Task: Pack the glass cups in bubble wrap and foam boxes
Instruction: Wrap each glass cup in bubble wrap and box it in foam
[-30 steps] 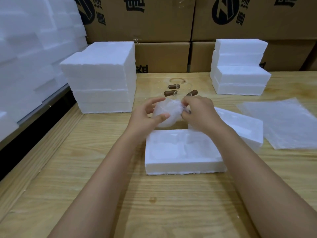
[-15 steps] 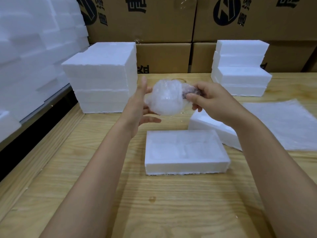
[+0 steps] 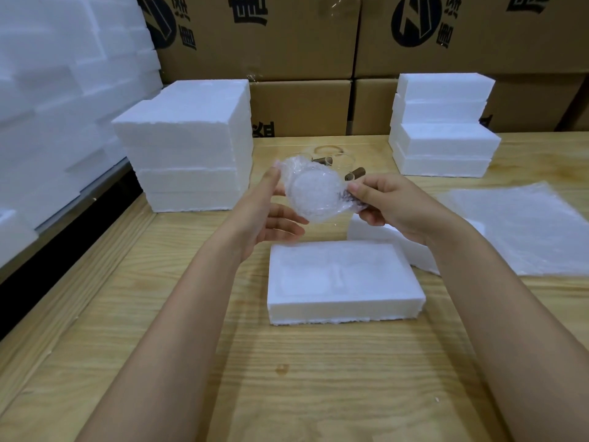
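I'm at the end of the wrapping step: the bubble-wrapped glass cup (image 3: 314, 196) is up in the air between my hands, above the far edge of the open foam box half (image 3: 344, 282) that lies on the surface (image 3: 287, 378). My right grip (image 3: 392, 208) pinches the wrapped handle end between thumb and fingers. My left grip (image 3: 264, 215) is released, fingers straight, with the fingertips against the bundle's left side to steady it.

Next, I judge, the bundle has to go down into one of the moulded recesses of the box half. That calls for turning it to match the recess and keeping the loose wrap tucked so it doesn't spring open.

A second foam piece (image 3: 376, 231) sits just behind my right wrist. To its right lie bubble wrap sheets (image 3: 516, 228). Beyond the bundle wait unwrapped glass cups (image 3: 334, 161) with brown handles. Foam stacks (image 3: 191, 145) and cardboard cartons (image 3: 302, 36) stand farther back. Nothing blocks the way down.
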A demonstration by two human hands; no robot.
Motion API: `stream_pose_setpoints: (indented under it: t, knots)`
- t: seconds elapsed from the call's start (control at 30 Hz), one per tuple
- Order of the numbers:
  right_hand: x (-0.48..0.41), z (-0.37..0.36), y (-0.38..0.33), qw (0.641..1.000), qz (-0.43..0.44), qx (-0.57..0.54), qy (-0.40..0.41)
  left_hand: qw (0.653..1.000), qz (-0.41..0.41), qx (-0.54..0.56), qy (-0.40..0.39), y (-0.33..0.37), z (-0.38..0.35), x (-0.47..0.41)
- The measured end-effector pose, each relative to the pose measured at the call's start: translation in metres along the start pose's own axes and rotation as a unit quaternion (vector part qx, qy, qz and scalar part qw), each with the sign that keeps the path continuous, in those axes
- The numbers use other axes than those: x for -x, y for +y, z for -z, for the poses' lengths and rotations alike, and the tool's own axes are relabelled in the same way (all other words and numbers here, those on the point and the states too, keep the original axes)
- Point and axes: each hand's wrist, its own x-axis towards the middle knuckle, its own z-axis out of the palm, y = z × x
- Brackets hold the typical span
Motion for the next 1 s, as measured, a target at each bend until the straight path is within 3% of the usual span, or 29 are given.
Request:
stream_pose_setpoints:
  t: [0.2, 0.57, 0.8, 1.0]
  knots:
    - [0.001, -0.005, -0.002, 0.997, 0.06, -0.019, 0.055, 0.998, -0.046, 0.021, -0.026, 0.007, -0.005, 0.008]
    - [0.006, 0.006, -0.006, 0.977, 0.171, -0.117, 0.043, 0.977, -0.205, -0.014, -0.052, 0.003, -0.001, 0.011]
    - [0.01, 0.009, -0.004, 0.978, 0.165, -0.127, 0.003, 0.95, -0.289, -0.105, -0.058, 0.002, -0.008, 0.011]
    - [0.01, 0.009, -0.002, 0.982, 0.159, -0.104, 0.011, 0.942, -0.31, -0.119, -0.042, -0.002, -0.008, 0.009]
